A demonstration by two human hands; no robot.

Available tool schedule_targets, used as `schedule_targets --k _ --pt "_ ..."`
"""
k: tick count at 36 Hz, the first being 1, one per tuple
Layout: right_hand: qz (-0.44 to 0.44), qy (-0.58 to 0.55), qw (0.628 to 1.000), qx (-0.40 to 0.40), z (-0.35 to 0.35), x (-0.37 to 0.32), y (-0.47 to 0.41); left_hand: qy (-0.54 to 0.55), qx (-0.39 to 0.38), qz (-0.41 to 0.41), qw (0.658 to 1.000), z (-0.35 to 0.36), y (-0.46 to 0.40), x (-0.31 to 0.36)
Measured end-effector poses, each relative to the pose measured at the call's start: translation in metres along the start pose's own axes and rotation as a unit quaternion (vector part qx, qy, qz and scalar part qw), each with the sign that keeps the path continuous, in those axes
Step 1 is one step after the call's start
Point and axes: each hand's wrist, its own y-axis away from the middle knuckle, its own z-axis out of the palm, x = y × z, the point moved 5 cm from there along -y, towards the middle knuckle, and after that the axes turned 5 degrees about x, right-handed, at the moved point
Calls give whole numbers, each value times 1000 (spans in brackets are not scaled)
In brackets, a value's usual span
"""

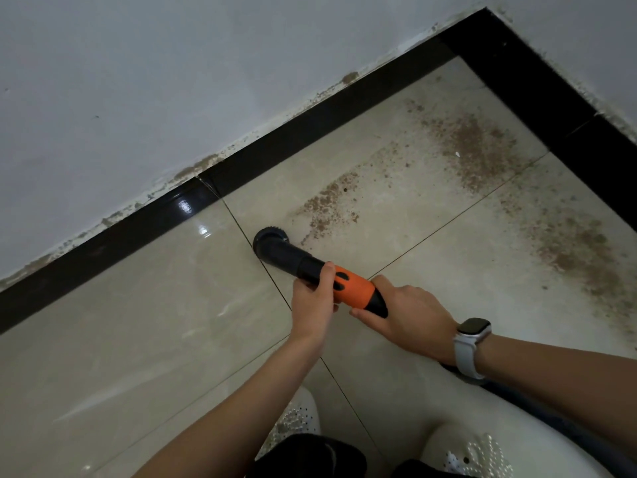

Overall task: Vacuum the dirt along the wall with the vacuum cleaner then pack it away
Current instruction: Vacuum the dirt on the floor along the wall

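I hold the vacuum cleaner's orange and black wand (355, 288) low over the beige floor tiles. My left hand (315, 303) grips it near the black nozzle tube. My right hand (406, 313), with a white-strapped watch on the wrist, grips its rear end. The round black brush nozzle (270, 241) rests on the tile at a grout line, a short way from the black skirting (310, 132). Brown dirt (327, 205) lies just right of the nozzle. A bigger patch of dirt (479, 150) spreads toward the corner, and another patch of dirt (582, 253) lies at the right.
The white wall (172, 81) meets a second wall at a corner (487, 10) at top right. Dirt crumbs line the top of the skirting. A dark hose (568, 426) trails behind my right arm. My white perforated shoes (296, 419) are at the bottom.
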Motion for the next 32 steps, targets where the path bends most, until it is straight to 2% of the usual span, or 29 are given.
schedule_targets --k 4,14,19,22,25,26,28,30,32 --pt "-14 -11 1000 -10 8 -13 4 6 11 -3 1000 -13 5 -6" --pt "36 12 999 -20 6 24 29 -69 -85 33 993 11 20 -24" --pt "58 33 998 7 -2 36 27 -167 -130 73 975 11 10 -17" --pt "65 32 997 13 -4 37 25 -228 -61 169 957 -9 -4 -13" --pt "76 24 996 26 -8 41 23 -308 39 283 907 -39 -18 -11" --pt "82 21 996 30 -9 42 22 -354 72 290 886 -48 -25 -13" --pt "93 13 995 32 -11 44 20 -432 121 240 861 -65 -40 -21" --pt "93 4 995 27 -11 42 19 -473 136 178 852 -78 -50 -29" --pt "84 -2 996 22 -9 40 20 -513 125 164 833 -86 -57 -36"
